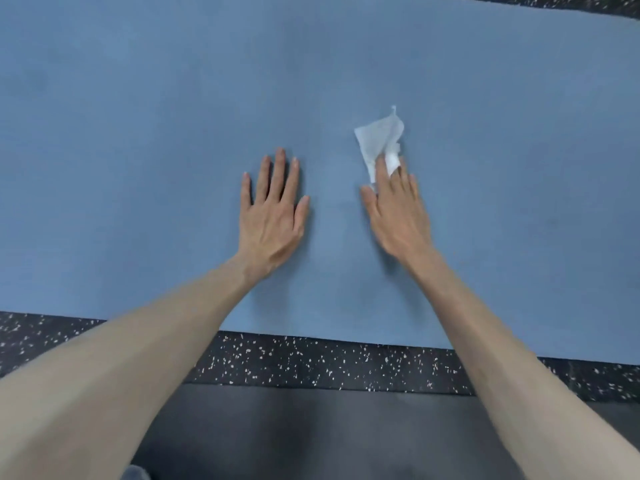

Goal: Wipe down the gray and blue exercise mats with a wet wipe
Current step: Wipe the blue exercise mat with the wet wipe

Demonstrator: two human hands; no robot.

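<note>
A white wet wipe (379, 143), crumpled and partly unfolded, lies on the blue exercise mat (138, 116), just right of the middle of the view. Its near end is pinned under the straight fingers of the right hand (398, 209), and its loose end reaches away from the body, beyond the fingertips. The wipe is pressed flat rather than gripped; no fingers are seen curled round it. The left hand (272, 209) is laid flat on the mat just beside, fingers straight and slightly spread, with nothing held, apparently as a brace. The wipe is therefore under the right hand, and apart from the left. The mat's long axis runs left to right across the view, so unwiped surface is likely to either side. A strip of speckled floor (311, 365) borders the mat's near edge, and the gray exercise mat (311, 438) lies nearest the body.
</note>
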